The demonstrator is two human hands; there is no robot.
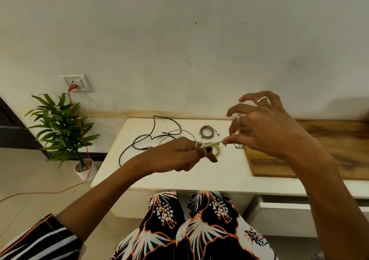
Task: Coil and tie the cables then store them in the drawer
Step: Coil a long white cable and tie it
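Observation:
My left hand [179,153] grips a small coil of pale cable [214,146] above the white table [179,175]. My right hand [265,127] pinches the free end of that cable between thumb and forefinger and holds it taut to the right, other fingers spread. A loose black cable [151,133] and a loose white cable [175,132] lie tangled on the table's far left. A tied grey coil [207,131] rests near the back. The drawer [283,205] stands partly open under the table at the right.
A wooden board [319,155] covers the table's right part, with small dark ties [238,145] at its edge. A potted plant [63,131] stands on the floor at left, and a red cord [79,123] runs from the wall socket [76,82] down across the floor.

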